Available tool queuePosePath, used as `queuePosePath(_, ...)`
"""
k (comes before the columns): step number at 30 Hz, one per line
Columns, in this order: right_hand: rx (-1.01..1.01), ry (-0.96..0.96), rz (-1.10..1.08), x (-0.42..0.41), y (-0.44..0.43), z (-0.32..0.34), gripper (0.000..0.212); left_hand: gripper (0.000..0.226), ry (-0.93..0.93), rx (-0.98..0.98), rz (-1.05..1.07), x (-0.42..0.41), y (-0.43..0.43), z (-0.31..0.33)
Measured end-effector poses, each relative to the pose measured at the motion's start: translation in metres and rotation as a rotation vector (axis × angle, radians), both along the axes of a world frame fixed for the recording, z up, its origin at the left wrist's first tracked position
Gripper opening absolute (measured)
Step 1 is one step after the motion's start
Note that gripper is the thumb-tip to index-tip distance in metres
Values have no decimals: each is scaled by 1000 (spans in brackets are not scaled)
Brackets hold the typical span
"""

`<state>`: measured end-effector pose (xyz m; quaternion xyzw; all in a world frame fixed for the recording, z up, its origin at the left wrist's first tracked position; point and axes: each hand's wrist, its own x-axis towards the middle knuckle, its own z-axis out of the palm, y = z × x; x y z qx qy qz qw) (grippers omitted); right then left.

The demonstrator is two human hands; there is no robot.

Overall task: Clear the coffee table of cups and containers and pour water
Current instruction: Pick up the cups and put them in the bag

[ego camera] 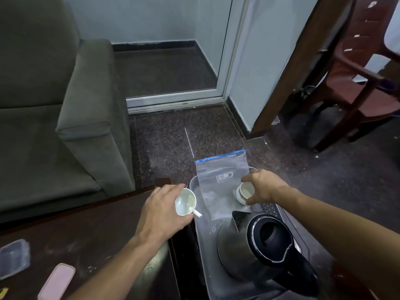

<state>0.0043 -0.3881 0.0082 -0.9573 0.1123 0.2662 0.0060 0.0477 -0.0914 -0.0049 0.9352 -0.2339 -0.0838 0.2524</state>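
Observation:
My left hand grips a white cup, tilted with its mouth toward me, above the right edge of the dark coffee table. A second white cup is held by my right hand over the grey tray; whether it touches the tray I cannot tell. A steel electric kettle with a black handle and open lid stands on the tray's near part. A clear zip bag with a blue seal lies across the tray's far half.
A clear plastic container and a pink phone lie on the table's near left. A green sofa stands to the left, a brown plastic chair at the far right. Speckled dark floor lies beyond the tray.

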Motion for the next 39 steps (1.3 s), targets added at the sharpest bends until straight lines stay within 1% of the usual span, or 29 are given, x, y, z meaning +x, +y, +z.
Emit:
queuePosePath(5, -5, -78, 59, 7, -12, -27, 65, 77, -14, 4, -5, -3, -14, -9)
queuePosePath(7, -6, -122, 64, 8, -16, -33, 63, 77, -30, 6, -28, -3, -18, -11)
queuePosePath(14, -7, -217, 73, 5, -27, -52, 69, 81, -43, 43, -111, 2, -39, -14)
queuePosePath(20, 27, -216, 77, 2, -34, -50, 82, 84, -35, 49, -159, 3, -57, -13)
queuePosePath(21, 26, -221, 67, 0, -34, -46, 80, 84, -31, 45, -166, 4, -58, -12)
queuePosePath(23, 44, -271, 27, -2, -36, -38, 70, 84, -20, 36, -187, 7, -61, -9)
queuePosePath(24, 96, -309, -16, -3, -36, -32, 63, 83, -14, 30, -203, 9, -62, -7)
queuePosePath(25, 193, -344, -72, -3, -35, -25, 57, 83, -6, 18, -223, 12, -64, -4)
queuePosePath(27, 477, -355, -180, -2, -31, -11, 55, 83, 12, -6, -270, 19, -69, 1)
queuePosePath(29, 688, -283, -165, -2, -25, 5, 65, 81, 20, -28, -311, 26, -77, 8)
queuePosePath(31, 834, -186, -119, -3, -18, 15, 78, 80, 39, -56, -333, 32, -86, 15)
queuePosePath(33, 942, -161, -111, -4, -13, 20, 86, 80, 38, -82, -324, 36, -96, 22)
queuePosePath(34, 959, -198, -111, -5, -10, 21, 87, 79, 31, -93, -300, 36, -101, 25)
queuePosePath(36, 913, -333, -118, -7, -7, 19, 82, 76, 24, -108, -216, 35, -110, 30)
queuePosePath(38, 793, -479, -105, -13, -9, 14, 70, 73, 25, -120, -129, 30, -118, 29)
queuePosePath(39, 720, -534, -97, -17, -12, 11, 60, 72, 26, -125, -98, 28, -121, 27)
